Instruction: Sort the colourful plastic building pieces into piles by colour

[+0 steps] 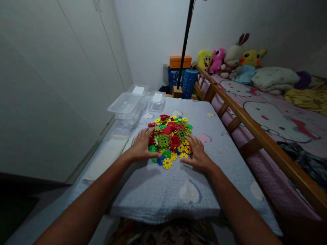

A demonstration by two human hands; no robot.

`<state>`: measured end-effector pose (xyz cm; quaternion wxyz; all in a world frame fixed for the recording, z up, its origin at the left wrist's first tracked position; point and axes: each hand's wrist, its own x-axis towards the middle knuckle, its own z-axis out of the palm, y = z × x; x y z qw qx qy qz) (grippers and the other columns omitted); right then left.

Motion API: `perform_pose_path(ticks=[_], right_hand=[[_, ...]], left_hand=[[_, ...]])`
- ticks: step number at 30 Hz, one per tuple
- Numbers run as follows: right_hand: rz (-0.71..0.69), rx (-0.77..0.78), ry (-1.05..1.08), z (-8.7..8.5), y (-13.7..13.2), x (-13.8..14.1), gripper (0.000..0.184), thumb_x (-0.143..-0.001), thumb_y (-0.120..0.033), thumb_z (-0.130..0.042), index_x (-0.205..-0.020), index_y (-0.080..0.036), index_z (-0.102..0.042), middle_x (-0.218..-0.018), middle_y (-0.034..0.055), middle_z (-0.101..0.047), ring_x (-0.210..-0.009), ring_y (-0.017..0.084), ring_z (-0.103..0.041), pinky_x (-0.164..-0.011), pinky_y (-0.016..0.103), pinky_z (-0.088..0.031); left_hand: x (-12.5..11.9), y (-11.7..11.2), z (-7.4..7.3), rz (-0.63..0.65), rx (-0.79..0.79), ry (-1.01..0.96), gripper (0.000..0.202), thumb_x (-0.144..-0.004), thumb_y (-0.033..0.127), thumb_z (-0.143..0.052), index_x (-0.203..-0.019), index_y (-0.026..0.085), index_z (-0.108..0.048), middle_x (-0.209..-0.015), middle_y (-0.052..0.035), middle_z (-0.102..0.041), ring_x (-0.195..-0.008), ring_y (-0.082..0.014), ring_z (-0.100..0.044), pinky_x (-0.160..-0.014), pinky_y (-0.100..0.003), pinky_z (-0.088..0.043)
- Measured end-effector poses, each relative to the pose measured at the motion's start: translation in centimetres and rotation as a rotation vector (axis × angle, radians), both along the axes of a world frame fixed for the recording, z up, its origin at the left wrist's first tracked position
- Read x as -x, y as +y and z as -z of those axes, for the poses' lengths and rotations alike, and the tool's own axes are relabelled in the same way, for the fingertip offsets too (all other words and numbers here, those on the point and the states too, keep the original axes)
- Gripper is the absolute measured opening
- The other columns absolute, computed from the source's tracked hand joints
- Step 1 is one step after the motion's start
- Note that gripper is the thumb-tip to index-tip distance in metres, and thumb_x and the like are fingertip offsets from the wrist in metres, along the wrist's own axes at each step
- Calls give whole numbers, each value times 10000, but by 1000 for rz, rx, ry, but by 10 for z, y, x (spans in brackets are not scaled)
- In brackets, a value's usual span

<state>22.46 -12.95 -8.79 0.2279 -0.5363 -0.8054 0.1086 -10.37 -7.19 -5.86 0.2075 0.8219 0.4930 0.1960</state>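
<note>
Plastic pieces (pixel 168 129) lie heaped mid-table on the patterned cloth (pixel 158 197). Your left hand (pixel 142 145) and right hand (pixel 198 153), fingers spread and gripping nothing, flank them, seemingly to contain their edges; clear containers (pixel 125 104) stand farther left, presumably leaving working room.

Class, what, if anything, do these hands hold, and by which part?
Nothing looks held: the left hand and right hand, open, flank the plastic pieces.

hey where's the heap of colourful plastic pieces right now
In the head view, the heap of plastic pieces sits near the middle of the cloth-covered table, between the left hand and the right hand.
</note>
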Motion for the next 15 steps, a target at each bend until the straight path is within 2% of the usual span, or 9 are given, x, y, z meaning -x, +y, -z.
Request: perform_pose_path(ticks=[4, 9, 15], right_hand=[[-19, 108, -14, -1, -3, 1, 1163, -700, -626, -836, -1643, -244, -272, -1689, 200, -259, -1558, 400, -230, -1232, 626, -242], [-10, 72, 82, 3, 2, 5, 1065, -737, -506, -842, -1624, -253, -310, -1653, 189, -336, -1537, 371, -300, -1236, 600, -283], [28, 0, 205, 9, 10, 10, 829, -848, -362, -750, -1578, -233, -378, -1556, 169, -466, -1471, 315, -423, -1238, 549, -345]], left_hand=[[-7, -33, 21, -14, 28, 83, 1485, -472, 712, -903, -1653, 286, -109, -1706, -234, -152, -1567, -520, -140, -1210, -703, -243], [-34, -46, 34, -82, -67, 97, 1526, -409, 646, -950, -1650, 307, -130, -1714, -236, -121, -1558, -561, -96, -1190, -754, -204], [-48, -32, 31, -100, -193, -14, 1308, -601, 607, -887, -1635, 298, -148, -1682, -200, -201, -1560, -472, -175, -1218, -677, -255]])
